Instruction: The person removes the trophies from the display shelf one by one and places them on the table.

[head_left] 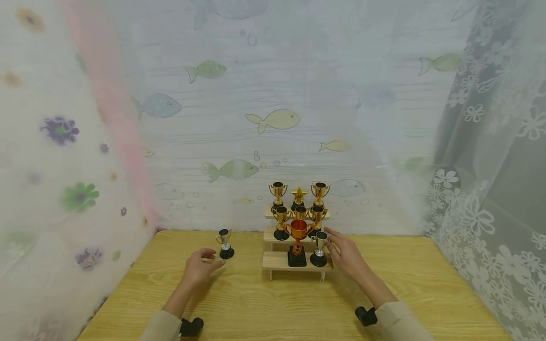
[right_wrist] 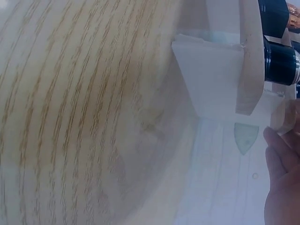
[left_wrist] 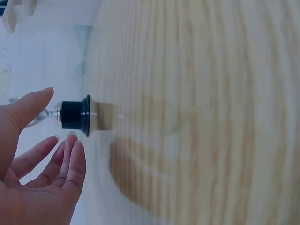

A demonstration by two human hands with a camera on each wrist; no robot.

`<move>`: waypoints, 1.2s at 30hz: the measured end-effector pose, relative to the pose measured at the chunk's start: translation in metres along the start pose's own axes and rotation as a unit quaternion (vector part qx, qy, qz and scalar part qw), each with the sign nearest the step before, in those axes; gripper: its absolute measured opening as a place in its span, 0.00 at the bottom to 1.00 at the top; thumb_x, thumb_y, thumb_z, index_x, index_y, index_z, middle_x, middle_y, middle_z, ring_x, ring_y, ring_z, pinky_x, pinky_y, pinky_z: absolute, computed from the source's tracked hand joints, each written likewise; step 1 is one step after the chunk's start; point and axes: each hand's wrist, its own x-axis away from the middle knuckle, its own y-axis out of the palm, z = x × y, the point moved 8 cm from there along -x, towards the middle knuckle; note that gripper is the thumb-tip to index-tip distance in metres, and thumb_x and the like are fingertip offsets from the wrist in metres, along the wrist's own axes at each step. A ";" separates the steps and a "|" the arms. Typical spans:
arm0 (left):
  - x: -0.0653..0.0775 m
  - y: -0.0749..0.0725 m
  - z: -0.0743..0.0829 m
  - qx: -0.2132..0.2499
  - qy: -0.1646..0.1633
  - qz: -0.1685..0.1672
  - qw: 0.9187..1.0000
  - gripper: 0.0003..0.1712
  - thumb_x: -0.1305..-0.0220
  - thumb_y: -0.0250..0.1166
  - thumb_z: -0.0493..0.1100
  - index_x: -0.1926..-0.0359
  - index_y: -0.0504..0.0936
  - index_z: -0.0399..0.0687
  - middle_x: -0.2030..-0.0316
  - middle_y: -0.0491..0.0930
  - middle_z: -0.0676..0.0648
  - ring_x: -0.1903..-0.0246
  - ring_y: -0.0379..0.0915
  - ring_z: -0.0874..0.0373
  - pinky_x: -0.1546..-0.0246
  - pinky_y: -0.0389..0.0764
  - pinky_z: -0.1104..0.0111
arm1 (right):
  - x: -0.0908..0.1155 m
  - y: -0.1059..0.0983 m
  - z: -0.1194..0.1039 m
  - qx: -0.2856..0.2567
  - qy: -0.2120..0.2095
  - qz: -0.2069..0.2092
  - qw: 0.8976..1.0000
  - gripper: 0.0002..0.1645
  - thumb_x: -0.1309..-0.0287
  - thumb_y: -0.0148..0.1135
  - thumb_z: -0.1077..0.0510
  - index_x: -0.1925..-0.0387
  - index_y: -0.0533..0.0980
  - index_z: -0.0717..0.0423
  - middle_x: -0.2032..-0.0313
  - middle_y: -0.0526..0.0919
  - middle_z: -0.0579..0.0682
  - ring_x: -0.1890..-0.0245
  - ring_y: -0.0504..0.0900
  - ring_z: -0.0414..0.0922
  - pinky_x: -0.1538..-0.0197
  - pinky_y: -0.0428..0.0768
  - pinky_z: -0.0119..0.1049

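Standing trophy, head view: a loose silver trophy (head_left: 225,246) is on the table (head_left: 256,303), to the left of the tiered stand (head_left: 272,258) and apart from it.
Left hand, head view: the left hand (head_left: 199,266) is spread just beside the trophy, with nothing in its grasp.
Right hand, head view: the right hand (head_left: 347,255) is at the stand's right end, just beside a second silver trophy (head_left: 319,258) on the lowest tier.
Upper tiers, head view: gold cups (head_left: 278,190) and a star trophy (head_left: 298,194); an orange cup (head_left: 298,231) is below, in front.
Black base, left wrist view: the base (left_wrist: 72,115) meets the table; thumb (left_wrist: 30,105) and fingers (left_wrist: 75,171) are well parted; contact cannot be confirmed.
Advised hold: in judgement, close evenly on the base or stem, spare the thin handles, lift straight.
Tier end, right wrist view: the right hand reaches the wood, partly cut off; pinch or mere touch cannot be told.
Advised support: steady the wood lightly, without nudging the second silver trophy.
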 end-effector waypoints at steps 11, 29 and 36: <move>0.011 0.007 0.017 0.042 0.006 -0.004 0.999 0.25 0.40 0.76 0.40 0.45 0.81 0.33 0.52 0.80 0.37 0.58 0.82 0.50 0.63 0.83 0.62 | 0.000 0.001 0.004 -0.002 0.006 -0.004 1.000 0.11 0.28 0.58 0.65 0.52 0.83 0.67 0.34 0.75 0.66 0.38 0.76 0.67 0.39 0.74 0.62; 0.019 0.050 0.071 0.050 0.094 -0.054 0.993 0.22 0.42 0.78 0.43 0.48 0.84 0.44 0.50 0.82 0.39 0.63 0.78 0.58 0.67 0.81 0.66 | -0.001 0.000 0.002 0.001 0.006 -0.004 1.000 0.09 0.27 0.58 0.65 0.59 0.84 0.62 0.34 0.75 0.64 0.38 0.77 0.66 0.39 0.75 0.61; 0.024 0.064 0.088 0.051 0.132 -0.069 0.988 0.23 0.41 0.78 0.43 0.46 0.84 0.43 0.52 0.82 0.43 0.64 0.79 0.58 0.66 0.81 0.68 | -0.001 0.001 0.003 0.000 0.008 -0.006 1.000 0.09 0.27 0.57 0.65 0.59 0.84 0.61 0.34 0.75 0.65 0.38 0.76 0.66 0.39 0.75 0.61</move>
